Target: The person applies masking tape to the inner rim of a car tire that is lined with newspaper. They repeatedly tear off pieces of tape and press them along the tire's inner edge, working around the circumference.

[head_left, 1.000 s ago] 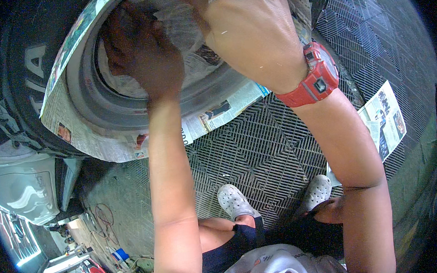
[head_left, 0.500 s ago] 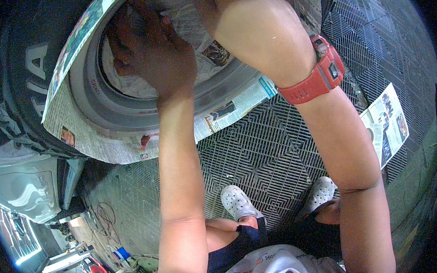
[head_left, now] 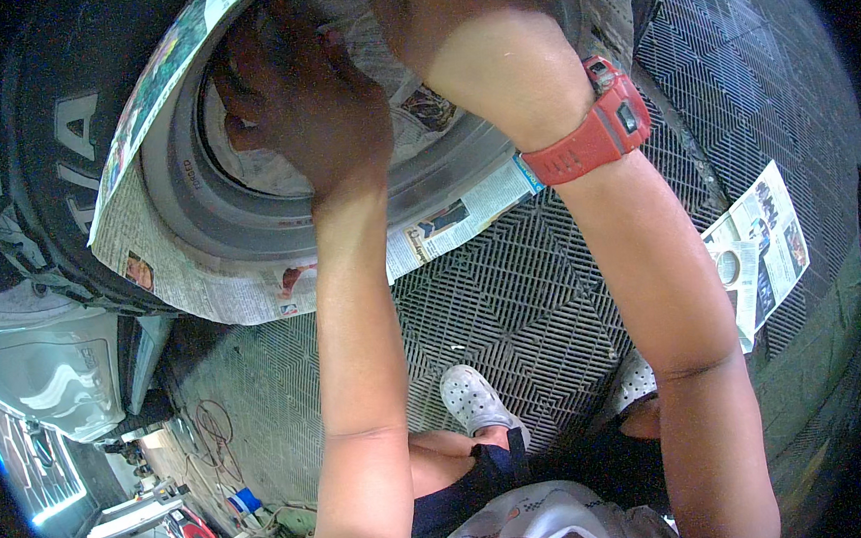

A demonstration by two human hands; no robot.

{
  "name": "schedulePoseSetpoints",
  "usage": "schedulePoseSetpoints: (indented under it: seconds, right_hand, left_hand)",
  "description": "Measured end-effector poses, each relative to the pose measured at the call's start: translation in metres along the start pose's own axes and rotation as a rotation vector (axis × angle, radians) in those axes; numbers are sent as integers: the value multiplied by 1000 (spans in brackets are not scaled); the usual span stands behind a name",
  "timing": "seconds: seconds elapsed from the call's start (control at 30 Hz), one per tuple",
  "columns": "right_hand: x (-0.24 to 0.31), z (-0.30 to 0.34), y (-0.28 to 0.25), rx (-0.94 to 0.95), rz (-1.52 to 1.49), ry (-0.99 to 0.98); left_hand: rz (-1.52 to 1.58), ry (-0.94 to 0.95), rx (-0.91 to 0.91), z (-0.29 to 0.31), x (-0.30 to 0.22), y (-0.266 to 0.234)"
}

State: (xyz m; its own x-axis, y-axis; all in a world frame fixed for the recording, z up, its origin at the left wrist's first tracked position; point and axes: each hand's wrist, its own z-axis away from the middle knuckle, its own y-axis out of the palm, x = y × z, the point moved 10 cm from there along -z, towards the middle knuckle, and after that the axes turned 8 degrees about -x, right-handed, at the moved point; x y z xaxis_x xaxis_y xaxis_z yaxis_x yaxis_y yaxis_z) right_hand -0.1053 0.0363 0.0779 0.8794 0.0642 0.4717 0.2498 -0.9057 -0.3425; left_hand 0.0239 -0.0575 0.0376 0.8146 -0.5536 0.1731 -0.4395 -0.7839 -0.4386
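Observation:
A wheel stands before me, its grey rim [head_left: 173,176] set in a black tire [head_left: 40,86]. Printed newspaper [head_left: 195,288] is tucked round the rim's outer edge, and more newspaper [head_left: 265,173] lines the inside. My left hand [head_left: 317,108] reaches into the rim in shadow, its fingers apart over the lining paper; whether they press on it I cannot tell. Close by on the right, my right hand [head_left: 454,1] is also in the wheel opening, at the top of the view. Its fingers are dark and mostly hidden. A red watch [head_left: 599,125] is on my right wrist.
Loose newspaper sheets [head_left: 769,248] with a roll of tape [head_left: 728,268] lie on the grated floor [head_left: 511,294] to the right. My white clogs [head_left: 473,400] are below. A silver car body part [head_left: 42,372] is at the left, with hoses [head_left: 214,435] on the floor.
My right forearm and watch have shifted slightly left and up. The tape roll by the loose newspaper now shows more fully. My left hand stays in nearly the same place inside the rim.

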Motion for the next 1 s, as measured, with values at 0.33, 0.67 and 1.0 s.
schedulePoseSetpoints:
  seconds: [0.33,0.67,1.0]
  right_hand:
    - [-3,-2,1,-21,-4,-1]
    - [-4,-1,1,-39,-8,-8]
    - [-2,-6,1,-48,-19,-27]
  left_hand:
    - [92,172,-157,-5,-12,-16]
    - [94,166,-173,-8,-25,-12]
    - [180,143,-179,-11,-32,-8]
